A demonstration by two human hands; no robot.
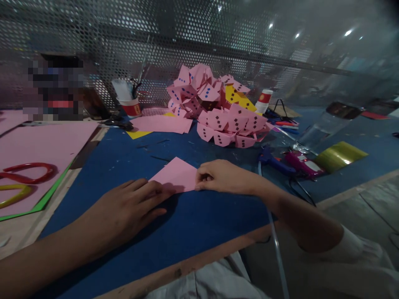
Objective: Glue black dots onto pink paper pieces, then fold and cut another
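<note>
A small sheet of pink paper (177, 173), its top corner pointing away from me, lies flat on the blue tabletop (199, 232). My left hand (129, 207) rests across its lower left edge, fingers stretched out and a little apart. At the right corner, my right hand (220, 176) has its fingers curled and pinched on the paper. Behind the sheet stand folded pink paper pieces (233, 124) with dark diamond marks, and a larger pink paper cluster (195, 89) with blue marks.
Red-handled scissors (29, 172) lie on large pink sheets (46, 143) at left. To the right are a blue glue gun (276, 161), a magenta object (302, 164), gold sheet (341, 155) and clear jar (326, 126). A paper cup (130, 107) holds tools near the mesh wall (124, 37).
</note>
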